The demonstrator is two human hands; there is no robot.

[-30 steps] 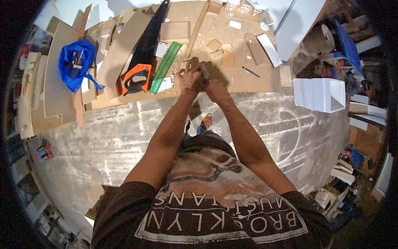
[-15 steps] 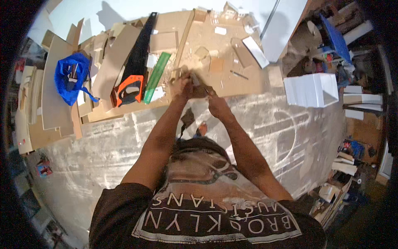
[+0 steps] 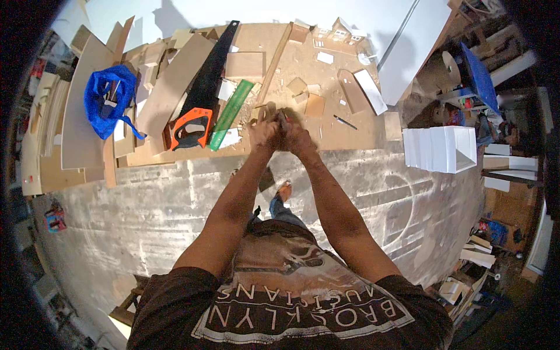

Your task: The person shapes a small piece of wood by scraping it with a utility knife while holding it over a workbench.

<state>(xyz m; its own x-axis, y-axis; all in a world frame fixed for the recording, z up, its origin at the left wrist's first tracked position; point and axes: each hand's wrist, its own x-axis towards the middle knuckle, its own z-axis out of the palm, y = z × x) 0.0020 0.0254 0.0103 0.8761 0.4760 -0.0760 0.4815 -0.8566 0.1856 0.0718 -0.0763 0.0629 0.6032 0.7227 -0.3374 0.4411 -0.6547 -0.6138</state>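
The left hand (image 3: 264, 134) and right hand (image 3: 298, 141) meet near the front edge of the brown wooden desk (image 3: 361, 137), a small dark piece (image 3: 283, 119) between them, whether the curled fingers grip it being indiscernible, and braced wrists would probably steady such close work.

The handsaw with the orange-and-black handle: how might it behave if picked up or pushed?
The handsaw would probably feel handle-heavy, its handle looking chunky beside the tapering blade. That long, thin-looking blade might flex a little near its narrow end. Lying flat, it seems unlikely to roll.
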